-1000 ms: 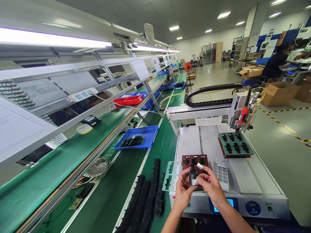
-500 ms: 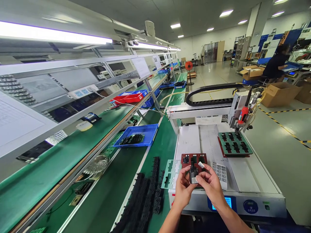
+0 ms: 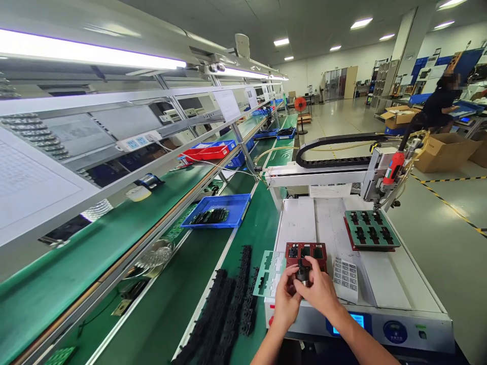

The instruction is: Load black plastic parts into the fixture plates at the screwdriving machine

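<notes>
Currently, the black part (image 3: 303,274) is held in the air between the left hand (image 3: 287,298) and the right hand (image 3: 320,290), near the front of the red fixture (image 3: 324,254) on the white machine bed (image 3: 297,215). Left-hand fingers: narrow, gripping the part's left side. Right-hand fingers: narrow, thumb and fingertips against its right side. A pale patch shows low on the part; the hands hide too much to identify it.

Recommended handling:

1. Support the part with the left hand so that it cannot roll or twist under pressure.
2. Work with the right fingertips only, applying even, moderate force against a firmly backed surface.
3. Turn the worked face toward the eyes; at present the fingers cover much of it.
4. Hold the part above the fixture's edge to avoid knocking the piece seated in its far left pocket.
5. Do not let the right wrist drag across the label sheet (image 3: 345,277), which lies just beside the fixture, or the left sleeve side disturb the pale green plate (image 3: 265,278).
</notes>
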The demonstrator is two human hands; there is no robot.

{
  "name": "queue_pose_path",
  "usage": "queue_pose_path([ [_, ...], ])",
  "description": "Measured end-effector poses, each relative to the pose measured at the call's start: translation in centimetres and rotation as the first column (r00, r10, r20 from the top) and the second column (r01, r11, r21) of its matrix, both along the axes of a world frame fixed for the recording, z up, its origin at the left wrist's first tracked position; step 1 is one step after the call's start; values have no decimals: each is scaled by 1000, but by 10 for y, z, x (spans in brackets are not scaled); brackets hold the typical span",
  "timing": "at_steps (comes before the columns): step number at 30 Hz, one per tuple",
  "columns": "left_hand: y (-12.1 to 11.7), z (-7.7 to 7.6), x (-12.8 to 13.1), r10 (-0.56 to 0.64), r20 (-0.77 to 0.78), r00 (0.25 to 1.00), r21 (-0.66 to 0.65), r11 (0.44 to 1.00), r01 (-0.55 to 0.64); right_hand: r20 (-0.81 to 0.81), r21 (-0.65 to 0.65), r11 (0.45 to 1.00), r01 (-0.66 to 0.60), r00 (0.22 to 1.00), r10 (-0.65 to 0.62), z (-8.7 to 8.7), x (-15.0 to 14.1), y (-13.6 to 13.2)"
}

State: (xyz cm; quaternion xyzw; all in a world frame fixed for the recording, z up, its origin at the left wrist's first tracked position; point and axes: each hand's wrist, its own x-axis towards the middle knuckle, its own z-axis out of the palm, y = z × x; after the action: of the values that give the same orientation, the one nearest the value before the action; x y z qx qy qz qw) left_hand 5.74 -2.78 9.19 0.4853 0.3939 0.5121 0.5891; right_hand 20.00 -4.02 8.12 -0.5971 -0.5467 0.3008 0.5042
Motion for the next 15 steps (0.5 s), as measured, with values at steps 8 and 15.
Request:
queue_pose_path([
  [8,2,-45,-38,233,283,931,-394,913,-109,-123,92,996,10,992,2,-43,-4,102],
  [15,8,-44,-46,289,289,913,-468,874,-128,-282,113,992,58,959,-24,-17,-3,107],
])
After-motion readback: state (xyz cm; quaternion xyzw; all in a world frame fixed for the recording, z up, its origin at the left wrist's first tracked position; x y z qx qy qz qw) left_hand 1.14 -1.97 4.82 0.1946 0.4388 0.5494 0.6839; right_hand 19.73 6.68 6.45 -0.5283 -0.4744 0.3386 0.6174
